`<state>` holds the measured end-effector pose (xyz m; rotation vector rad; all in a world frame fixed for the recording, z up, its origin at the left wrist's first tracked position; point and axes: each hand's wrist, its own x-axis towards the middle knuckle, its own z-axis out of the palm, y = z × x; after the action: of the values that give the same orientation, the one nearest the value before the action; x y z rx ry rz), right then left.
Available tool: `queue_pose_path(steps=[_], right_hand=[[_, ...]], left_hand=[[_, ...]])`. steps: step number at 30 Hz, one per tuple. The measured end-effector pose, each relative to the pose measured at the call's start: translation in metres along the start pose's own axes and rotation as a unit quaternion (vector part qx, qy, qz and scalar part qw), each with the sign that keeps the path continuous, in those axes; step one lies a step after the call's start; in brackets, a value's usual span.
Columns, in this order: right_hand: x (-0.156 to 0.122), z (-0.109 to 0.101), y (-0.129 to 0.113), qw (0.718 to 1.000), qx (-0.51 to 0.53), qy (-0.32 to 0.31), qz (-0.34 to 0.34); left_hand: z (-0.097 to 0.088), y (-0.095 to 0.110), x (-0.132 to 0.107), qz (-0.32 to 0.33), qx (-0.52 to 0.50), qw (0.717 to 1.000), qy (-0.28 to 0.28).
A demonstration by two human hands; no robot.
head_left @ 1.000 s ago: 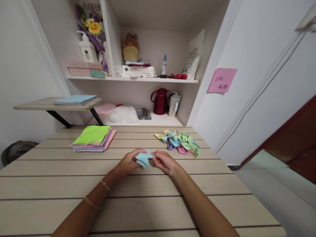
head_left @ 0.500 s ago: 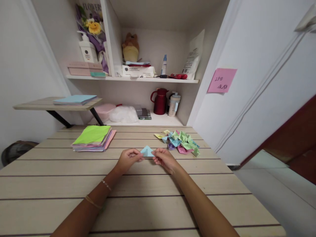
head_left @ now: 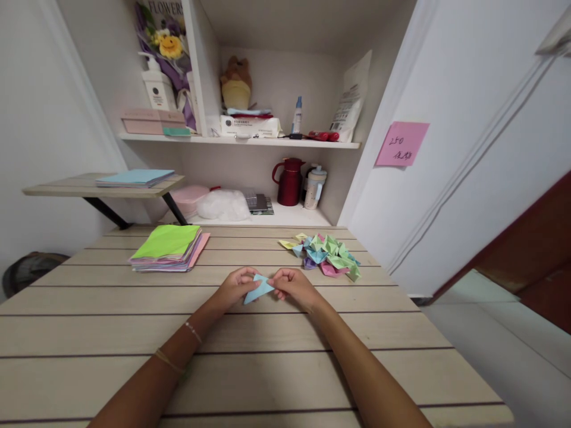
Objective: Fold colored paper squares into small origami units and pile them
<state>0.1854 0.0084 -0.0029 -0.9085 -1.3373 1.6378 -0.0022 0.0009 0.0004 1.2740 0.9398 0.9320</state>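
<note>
Swung round since 0.5 s ago: paper (head_left: 259, 290), then peak-up w/ level base, now slanted, one pt. aimed down & left. Also shifted: L hand (head_left: 232, 286), thumb now further over the near face; R hand (head_left: 294, 286), sl. further in.

Now held approx. mid-desk (head_left: 267, 380), between both hands; clear of the surface or resting on it, can't tell which. L: thumb laid across upper-left part of paper, fingers curled behind, closed down to paper thickness. R: thumb & index pinched on the right corner, other fingers tucked toward the palm. Hidden: tips behind paper, so can't tell exact contact.

Handling, prob.: v. light, next to no wt.; thin & bendy as a single sheet, stiffer here b/c of folded layers. Maybe sl. slippery w/ dry fingers. Easy to crease wrong or tear at a corner, so go gently. Best hold: thumb–index pinch at the folded corners, w/ other thumb pressing flat near the fold. Avoid squeezing mid-panel, liable to buckle. Risk: layers slipping apart if pinched one side only.

Nearby: stack (head_left: 165, 242) of sq. sheets, lime on top, up-left, well apart from L; pile (head_left: 328, 254) of folded pcs., mixed colours, beyond R, near but not touching.
</note>
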Motion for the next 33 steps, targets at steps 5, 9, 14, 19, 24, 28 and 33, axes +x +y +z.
queue_pose_path(steps=[5, 9, 14, 19, 24, 28, 33], right_hand=[[0.0, 0.002, -0.001, 1.0, -0.003, 0.017, -0.019], [0.001, 0.002, -0.004, 0.998, 0.025, 0.036, -0.052], [0.0, 0.007, -0.005, 0.996, 0.055, 0.037, -0.061], [-0.003, 0.017, -0.001, 0.996, 0.075, 0.011, -0.04], [-0.006, 0.019, -0.003, 0.995, 0.095, 0.015, -0.033], [-0.007, 0.019, -0.005, 0.995, 0.093, 0.013, -0.029], [-0.008, 0.02, -0.005, 0.994, 0.111, -0.001, -0.017]], left_hand=[[-0.002, 0.001, 0.0, -0.031, -0.009, 0.999, -0.04], [-0.004, -0.003, 0.002, -0.016, -0.014, 1.0, 0.006], [-0.003, 0.001, -0.001, -0.028, -0.113, 0.992, 0.056], [0.004, 0.005, -0.004, -0.04, -0.165, 0.985, 0.026], [0.006, 0.004, -0.003, -0.037, -0.172, 0.984, 0.026], [0.005, 0.003, -0.003, -0.036, -0.173, 0.984, 0.037], [0.005, 0.001, -0.002, -0.029, -0.185, 0.981, 0.048]])
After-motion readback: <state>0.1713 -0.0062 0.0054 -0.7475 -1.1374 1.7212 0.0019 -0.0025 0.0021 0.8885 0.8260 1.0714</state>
